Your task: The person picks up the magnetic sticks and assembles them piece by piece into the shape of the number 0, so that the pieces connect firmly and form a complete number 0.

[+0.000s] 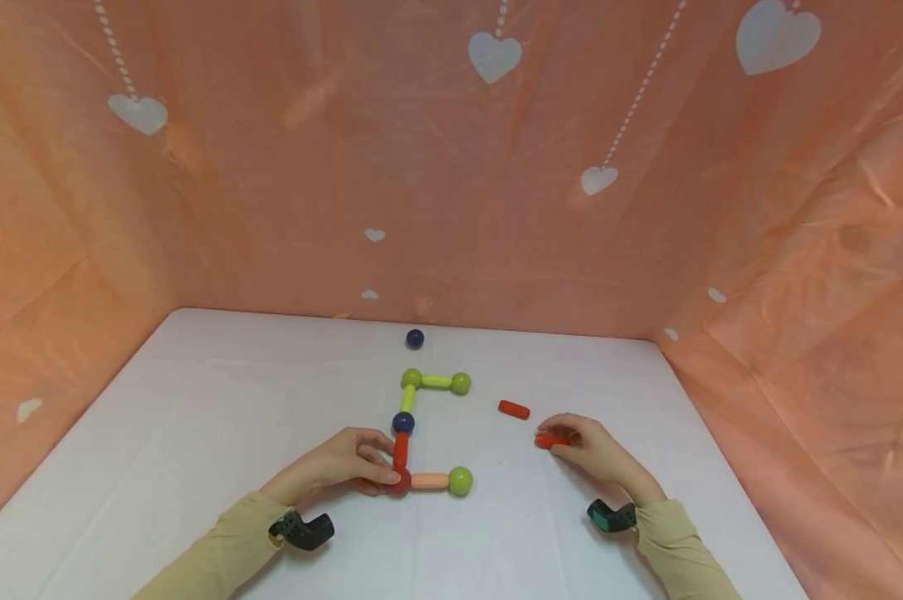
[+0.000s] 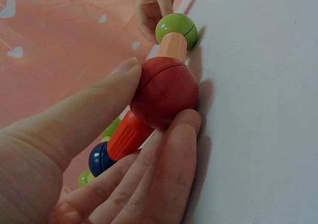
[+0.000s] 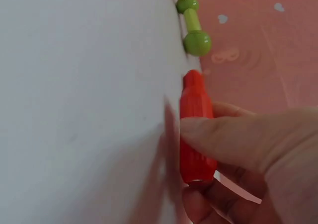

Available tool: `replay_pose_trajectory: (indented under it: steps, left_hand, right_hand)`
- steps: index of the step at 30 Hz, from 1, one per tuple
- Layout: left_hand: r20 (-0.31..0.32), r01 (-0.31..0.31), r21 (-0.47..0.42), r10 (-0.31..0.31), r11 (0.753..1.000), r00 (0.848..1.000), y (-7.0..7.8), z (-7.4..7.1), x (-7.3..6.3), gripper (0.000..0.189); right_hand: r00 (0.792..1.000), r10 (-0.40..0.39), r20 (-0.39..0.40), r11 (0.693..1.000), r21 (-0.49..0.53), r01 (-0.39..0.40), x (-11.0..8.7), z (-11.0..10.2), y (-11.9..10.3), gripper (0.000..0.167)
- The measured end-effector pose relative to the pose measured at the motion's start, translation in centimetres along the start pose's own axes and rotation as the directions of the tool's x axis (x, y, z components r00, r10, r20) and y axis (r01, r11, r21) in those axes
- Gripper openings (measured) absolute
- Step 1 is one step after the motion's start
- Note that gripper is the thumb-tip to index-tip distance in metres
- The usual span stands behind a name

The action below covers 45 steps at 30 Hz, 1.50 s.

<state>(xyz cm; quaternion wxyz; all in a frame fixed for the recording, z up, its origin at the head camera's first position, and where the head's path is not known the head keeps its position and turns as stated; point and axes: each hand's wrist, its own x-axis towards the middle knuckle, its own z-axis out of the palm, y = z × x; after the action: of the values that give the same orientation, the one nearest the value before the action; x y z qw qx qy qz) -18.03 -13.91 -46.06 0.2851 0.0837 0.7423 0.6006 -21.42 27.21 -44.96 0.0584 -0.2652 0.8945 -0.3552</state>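
My left hand (image 1: pixel 349 458) pinches a red ball (image 2: pixel 166 91) at the near corner of a chain of balls and rods lying on the table. From that ball a peach rod (image 1: pixel 430 481) runs right to a green ball (image 1: pixel 461 481). A red rod (image 1: pixel 401 450) leads away to a dark blue ball (image 1: pixel 402 423), then a yellow-green rod (image 1: pixel 408 399) and a green ball (image 1: pixel 411 379). There the chain turns right along another yellow-green rod (image 1: pixel 436 382). Between thumb and fingers, my right hand (image 1: pixel 590 448) holds a loose red rod (image 3: pixel 196 144) close over the table.
Another red rod (image 1: pixel 514 409) lies just beyond my right hand. A separate dark blue ball (image 1: pixel 415 338) sits near the back edge of the white table (image 1: pixel 271 367). Orange cloth (image 1: pixel 421 167) with white hearts hangs behind and at both sides.
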Motion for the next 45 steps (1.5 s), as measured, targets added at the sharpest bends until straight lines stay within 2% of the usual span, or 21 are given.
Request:
replay_pose_trajectory:
  steps: [6, 10, 13, 17, 21, 29, 31, 34, 36, 40, 45]
  left_hand:
    - [0.007, -0.011, -0.015, 0.011, 1.000, 1.000, 0.0, -0.2, 0.0, 0.049]
    - [0.008, -0.011, -0.018, 0.011, 1.000, 1.000, -0.1, -0.2, 0.1, 0.049]
    - [-0.001, 0.002, -0.014, -0.002, 1.000, 1.000, -0.1, -0.1, 0.1, 0.050]
    - [-0.006, 0.010, -0.023, -0.010, 1.000, 1.000, 0.0, 0.1, 0.0, 0.051]
    - [-0.010, 0.015, -0.041, -0.016, 0.999, 1.000, 0.0, 0.3, -0.2, 0.053]
    - [-0.014, 0.013, -0.019, -0.014, 1.000, 1.000, 0.2, 0.2, -0.2, 0.050]
    - [-0.013, 0.013, -0.017, -0.013, 1.000, 1.000, 0.2, 0.2, -0.2, 0.051]
    - [-0.008, 0.011, -0.016, -0.011, 1.000, 1.000, 0.1, 0.1, -0.2, 0.051]
    - [0.001, 0.002, -0.019, -0.002, 1.000, 1.000, 0.0, 0.1, -0.1, 0.050]
    - [0.019, -0.012, -0.026, 0.012, 1.000, 1.000, 0.0, 0.0, -0.1, 0.048]
    - [0.014, -0.009, -0.030, 0.009, 1.000, 1.000, -0.1, -0.1, -0.1, 0.048]
  right_hand:
    - [0.996, -0.041, -0.074, 0.999, 0.022, 0.043, 1.0, -0.5, -1.6, 0.034]
    - [0.997, -0.037, -0.064, 0.991, 0.127, 0.045, 1.8, -0.6, -3.0, 0.035]
    - [0.999, -0.020, -0.038, 0.969, 0.244, 0.029, 2.4, -0.5, -4.8, 0.036]
    - [0.999, 0.050, -0.009, 0.916, 0.400, -0.042, 3.4, 0.6, -5.8, 0.038]
    - [0.992, 0.123, 0.024, 0.853, 0.509, -0.118, 4.3, 2.7, -5.6, 0.039]
    - [0.964, 0.212, 0.164, 0.749, 0.606, -0.267, 5.3, 5.8, -6.5, 0.039]
    - [0.958, 0.215, 0.188, 0.720, 0.632, -0.286, 5.5, 6.4, -6.7, 0.040]
    - [0.957, 0.214, 0.198, 0.696, 0.657, -0.291, 5.6, 7.1, -7.1, 0.040]
    - [0.952, 0.221, 0.211, 0.666, 0.681, -0.305, 5.7, 7.5, -7.3, 0.041]
    - [0.938, 0.251, 0.237, 0.642, 0.685, -0.345, 5.6, 8.0, -7.5, 0.040]
    - [0.936, 0.257, 0.240, 0.668, 0.656, -0.352, 5.4, 8.2, -7.6, 0.039]
